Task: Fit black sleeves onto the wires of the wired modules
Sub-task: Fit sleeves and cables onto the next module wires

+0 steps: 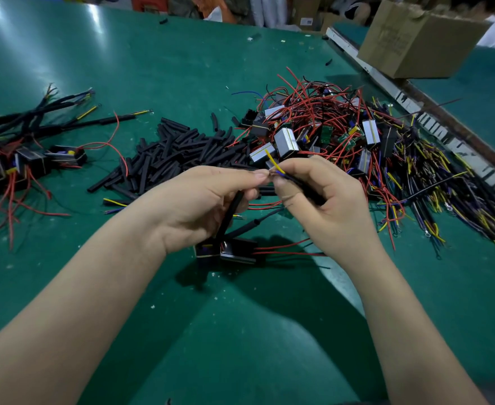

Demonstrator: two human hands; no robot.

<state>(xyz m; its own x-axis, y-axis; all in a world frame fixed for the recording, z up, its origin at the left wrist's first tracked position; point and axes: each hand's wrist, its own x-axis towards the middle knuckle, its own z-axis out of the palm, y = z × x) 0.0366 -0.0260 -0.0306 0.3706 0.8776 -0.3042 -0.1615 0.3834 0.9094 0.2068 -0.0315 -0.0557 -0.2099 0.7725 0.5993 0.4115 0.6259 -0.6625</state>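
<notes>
Black plastic casing marks the module [225, 252] lying on the green mat [240, 346] just below both hands, its red leads trailing off to the right side. Above it, the left hand [199, 200] curls around a black sleeve [233, 211] that hangs down from the palm, while its thumb and forefinger pinch together at the sleeve's upper mouth. Touching those fingertips, the right hand [325, 200] pinches a bundle of thin wires [275, 168], yellow and blue ends poking up past the pinch. Judging by look, the wires are light and limp, so they want holding close to their tips or they will splay at the mouth; the sleeve seems soft but holds its tube shape, best gripped near its opening. Beyond the hands lies a heap of loose sleeves [176, 153], farther right a tangle of unsleeved modules [328, 133], far left a finished group [29, 153], and behind all a cardboard box [415, 42].
</notes>
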